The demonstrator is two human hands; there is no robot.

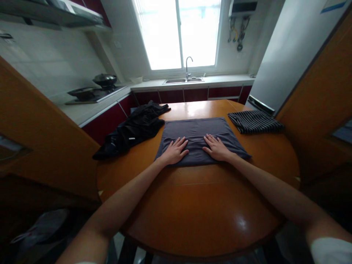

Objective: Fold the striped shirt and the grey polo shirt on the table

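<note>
A dark grey-purple piece of cloth (pixel 196 126), folded into a rough rectangle, lies flat on the round wooden table (pixel 209 205). My left hand (pixel 175 151) rests palm down on its left part, fingers spread. On the right part my right hand (pixel 216 147) lies flat too, with its fingers apart. Small creases run across the cloth between and around both hands. Whether it is a garment, I cannot tell. Neither hand grips anything.
A crumpled black garment (pixel 137 124) with a small white label lies at the table's left. Striped black-and-white folded cloth (pixel 254 121) sits at the right. Beyond are a sink (pixel 176 81), a stove with a lidded pan (pixel 105 79), and a fridge (pixel 280 55).
</note>
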